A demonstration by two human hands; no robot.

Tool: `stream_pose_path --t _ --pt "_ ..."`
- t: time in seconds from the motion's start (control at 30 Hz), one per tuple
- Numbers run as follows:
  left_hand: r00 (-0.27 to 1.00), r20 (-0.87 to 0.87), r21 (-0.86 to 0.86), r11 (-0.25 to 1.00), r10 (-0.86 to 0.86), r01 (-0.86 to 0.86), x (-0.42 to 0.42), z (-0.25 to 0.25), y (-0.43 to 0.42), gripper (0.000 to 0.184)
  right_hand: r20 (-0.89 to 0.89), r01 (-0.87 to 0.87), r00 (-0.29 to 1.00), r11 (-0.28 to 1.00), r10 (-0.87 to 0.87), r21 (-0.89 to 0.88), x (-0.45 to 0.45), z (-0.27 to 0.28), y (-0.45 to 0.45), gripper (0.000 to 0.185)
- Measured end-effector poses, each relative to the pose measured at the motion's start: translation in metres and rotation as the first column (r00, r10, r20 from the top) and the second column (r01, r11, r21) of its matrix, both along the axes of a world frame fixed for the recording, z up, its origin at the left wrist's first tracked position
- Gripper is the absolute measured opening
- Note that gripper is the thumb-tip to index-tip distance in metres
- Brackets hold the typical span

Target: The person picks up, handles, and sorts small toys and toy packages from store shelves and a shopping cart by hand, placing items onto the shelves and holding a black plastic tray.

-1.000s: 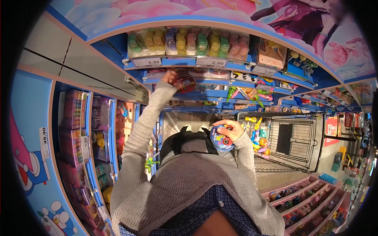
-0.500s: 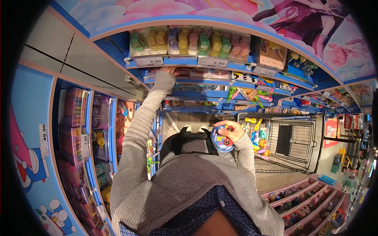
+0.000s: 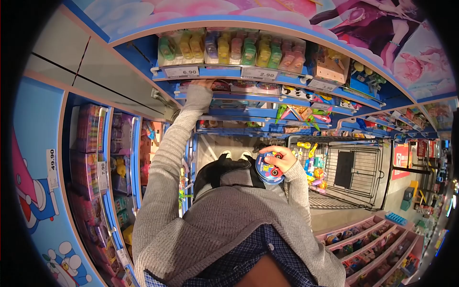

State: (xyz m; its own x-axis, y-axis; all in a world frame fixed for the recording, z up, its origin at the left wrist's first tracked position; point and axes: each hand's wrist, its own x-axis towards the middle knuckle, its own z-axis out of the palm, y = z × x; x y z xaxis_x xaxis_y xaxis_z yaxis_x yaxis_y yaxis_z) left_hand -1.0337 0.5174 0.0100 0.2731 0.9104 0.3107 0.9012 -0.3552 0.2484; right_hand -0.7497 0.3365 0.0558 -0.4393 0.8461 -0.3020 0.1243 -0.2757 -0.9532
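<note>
My left hand (image 3: 202,83) reaches onto the second shelf, just under the price tags. Its fingers are mostly hidden beneath the shelf above, so what they touch does not show. Dark red packages (image 3: 241,87) lie along that shelf, right beside it. Down by my waist, my right hand (image 3: 283,159) is closed around a round blue package (image 3: 266,168) with printed lettering and a red round part. The thumb and fingers press on its upper face and edge.
A black wire cart (image 3: 356,170) holding colourful toys (image 3: 315,174) stands to my right. Boxed small bottles (image 3: 229,48) fill the top shelf. Packed side shelves (image 3: 91,153) rise on the left. A pink tiered rack (image 3: 377,244) stands at lower right.
My left hand has gone slightly deeper under the upper shelf, its fingers now flatter. My right hand holds the round blue package in nearly the same place.
</note>
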Motion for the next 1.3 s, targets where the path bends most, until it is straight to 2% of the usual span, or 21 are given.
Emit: stream_pose_path --t 0.07,0.1,0.17,0.3,0.37,0.4,0.47,0.57,0.7,0.77,0.9,0.97,1.07,1.3 --pt "0.999 0.027 0.182 0.983 -0.025 0.019 0.003 0.001 -0.004 0.027 0.002 -0.004 1.0 1.0 0.004 0.007 0.0 -0.001 0.0 0.025" --pt "0.999 0.027 0.181 0.983 -0.023 0.018 0.003 -0.002 -0.004 0.027 -0.003 -0.004 1.0 1.0 0.004 0.007 0.0 -0.002 0.0 0.025" --pt "0.999 0.006 0.327 0.944 -0.036 0.032 0.002 -0.008 -0.004 0.026 -0.011 -0.008 1.0 1.0 0.008 0.005 -0.001 -0.004 0.0 0.025" --pt "1.0 0.013 0.343 0.939 -0.013 0.007 0.004 -0.009 -0.007 0.027 -0.034 0.0 0.999 1.0 -0.001 -0.021 -0.002 -0.003 0.0 0.024" --pt "0.993 -0.016 0.24 0.964 0.119 -0.112 0.005 -0.003 -0.012 0.032 -0.036 0.001 0.999 1.0 -0.002 -0.017 -0.001 -0.002 0.001 0.023" --pt "0.993 -0.016 0.241 0.964 0.117 -0.11 0.006 0.001 -0.016 0.032 -0.015 -0.008 1.0 1.0 0.009 0.009 0.0 -0.001 0.001 0.024" --pt "0.979 0.109 0.22 0.956 0.173 -0.194 0.008 0.011 -0.024 0.035 0.006 -0.015 1.0 0.999 0.015 0.034 0.002 0.0 0.001 0.026" --pt "0.977 0.096 0.282 0.936 0.191 -0.21 -0.001 -0.002 -0.025 0.039 -0.003 -0.028 1.0 0.999 0.028 -0.015 0.005 -0.001 0.001 0.033" --pt "0.99 0.099 0.296 0.947 0.102 -0.127 0.004 -0.001 -0.024 0.041 -0.023 -0.047 0.999 0.998 0.046 -0.032 0.002 0.003 0.003 0.034" --pt "0.998 0.036 0.28 0.958 0.055 -0.063 0.01 0.002 -0.024 0.045 -0.009 -0.052 0.999 0.997 0.052 -0.064 0.0 0.004 0.003 0.034" --pt "0.998 0.005 0.306 0.95 0.067 -0.065 0.012 -0.011 -0.016 0.046 -0.013 -0.058 0.998 0.998 0.057 -0.021 -0.001 -0.002 0.004 0.034" --pt "0.997 -0.012 0.392 0.918 0.074 -0.064 0.012 -0.014 -0.013 0.045 -0.008 -0.057 0.998 0.998 0.057 -0.008 0.0 -0.002 0.003 0.034" --pt "0.997 -0.013 0.368 0.927 0.08 -0.07 0.012 -0.015 -0.013 0.037 -0.017 -0.042 0.999 0.999 0.042 -0.015 0.001 -0.001 0.002 0.033" --pt "0.995 0.037 0.369 0.924 0.091 -0.098 0.012 -0.015 -0.014 0.036 -0.034 -0.013 0.999 1.0 0.012 -0.013 0.004 -0.008 -0.001 0.035"
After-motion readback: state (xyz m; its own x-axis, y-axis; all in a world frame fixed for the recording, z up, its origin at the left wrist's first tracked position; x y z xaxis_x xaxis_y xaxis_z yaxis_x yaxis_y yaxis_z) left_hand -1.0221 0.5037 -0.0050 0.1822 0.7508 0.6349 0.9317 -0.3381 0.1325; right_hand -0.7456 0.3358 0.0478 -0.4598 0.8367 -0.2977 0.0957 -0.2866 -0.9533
